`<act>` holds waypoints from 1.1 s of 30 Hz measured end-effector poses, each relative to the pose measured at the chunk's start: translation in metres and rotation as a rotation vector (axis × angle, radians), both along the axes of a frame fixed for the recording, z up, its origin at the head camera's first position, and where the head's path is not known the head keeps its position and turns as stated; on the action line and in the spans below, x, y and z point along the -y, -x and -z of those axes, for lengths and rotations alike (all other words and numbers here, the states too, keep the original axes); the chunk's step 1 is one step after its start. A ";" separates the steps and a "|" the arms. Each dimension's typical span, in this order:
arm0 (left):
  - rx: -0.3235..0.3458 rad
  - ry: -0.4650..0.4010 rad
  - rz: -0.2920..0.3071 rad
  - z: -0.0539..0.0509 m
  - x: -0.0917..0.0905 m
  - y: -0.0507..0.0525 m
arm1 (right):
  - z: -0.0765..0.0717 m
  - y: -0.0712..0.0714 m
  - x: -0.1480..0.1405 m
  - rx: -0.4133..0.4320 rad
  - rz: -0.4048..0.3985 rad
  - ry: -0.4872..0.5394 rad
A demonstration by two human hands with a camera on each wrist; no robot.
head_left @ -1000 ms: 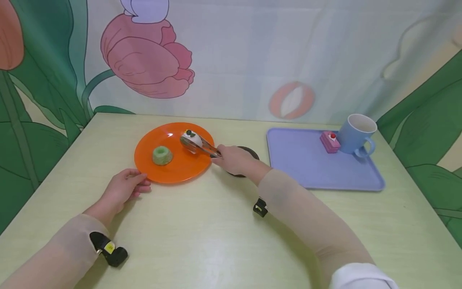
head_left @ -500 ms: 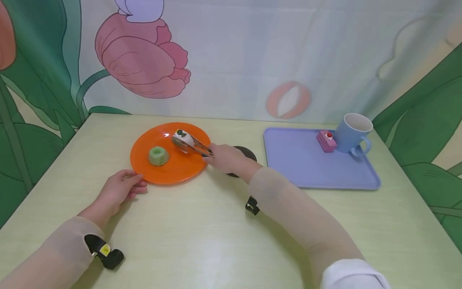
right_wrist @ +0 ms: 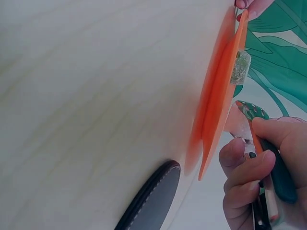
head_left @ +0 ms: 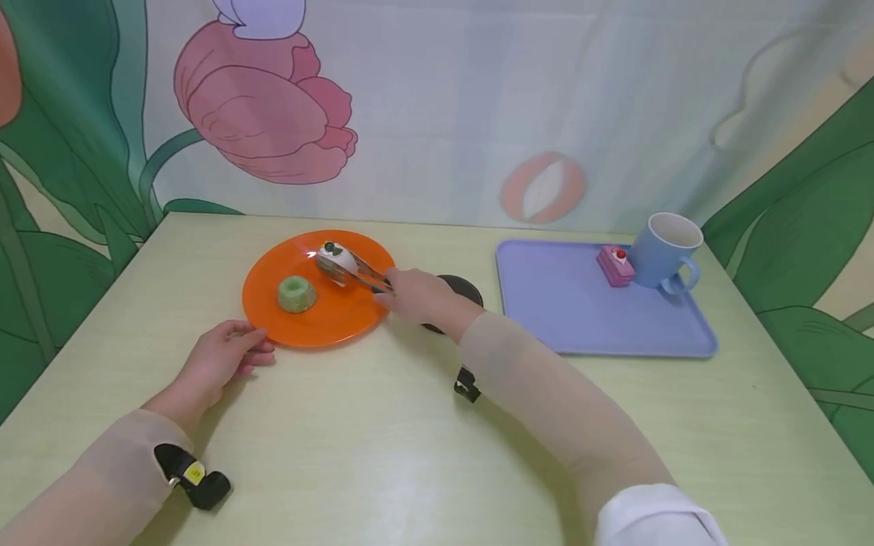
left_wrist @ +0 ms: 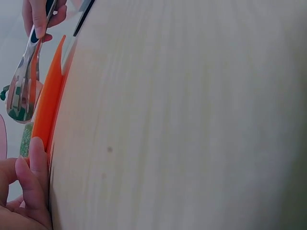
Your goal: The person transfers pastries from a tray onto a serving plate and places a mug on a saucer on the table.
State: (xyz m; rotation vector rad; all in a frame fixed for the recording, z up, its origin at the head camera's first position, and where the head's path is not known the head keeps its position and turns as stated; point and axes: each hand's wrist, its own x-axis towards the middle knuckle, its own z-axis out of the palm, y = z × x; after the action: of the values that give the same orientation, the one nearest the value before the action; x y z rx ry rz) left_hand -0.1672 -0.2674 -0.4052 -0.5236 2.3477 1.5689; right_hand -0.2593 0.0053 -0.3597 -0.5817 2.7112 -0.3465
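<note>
My left hand [head_left: 221,353] is at the near left rim of an orange plate [head_left: 341,322], its thumb and fingers pinching the edge. My right hand [head_left: 423,294] grips metal tongs [head_left: 372,279] with dark handles. Between the tong heads is a small white cake [head_left: 341,258] with a dark topping, over the right half of the plate. Whether its underside touches the plate I cannot tell. A green ring-shaped cake [head_left: 297,294] sits on the plate, left of the tongs. In the right wrist view, curled fingers [right_wrist: 249,179] wrap the tong handles.
A black round coaster [head_left: 466,288] lies partly hidden under my right hand. To the right, a lilac tray [head_left: 560,311] bears a pink cake slice [head_left: 616,265] with a red cherry and a blue mug [head_left: 658,254]. A printed curtain [head_left: 423,114] hangs behind the table.
My right hand has shifted left with the tongs, carrying the white cake further in over the plate, closer to the green cake. My left hand stays at the rim.
</note>
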 end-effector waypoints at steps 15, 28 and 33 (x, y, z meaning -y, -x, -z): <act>0.006 0.017 0.009 -0.001 0.001 0.000 | 0.003 0.003 0.007 0.001 0.004 0.005; 0.016 0.019 0.005 0.000 0.000 0.001 | 0.005 0.008 0.015 0.005 -0.014 -0.023; 0.022 0.019 -0.005 0.000 0.000 0.001 | 0.009 0.010 0.017 0.009 -0.003 -0.004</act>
State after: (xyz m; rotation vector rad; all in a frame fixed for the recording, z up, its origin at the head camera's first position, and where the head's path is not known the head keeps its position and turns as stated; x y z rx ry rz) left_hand -0.1679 -0.2670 -0.4055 -0.5491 2.3487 1.5364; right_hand -0.2692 -0.0120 -0.3688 -0.5822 2.7015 -0.3423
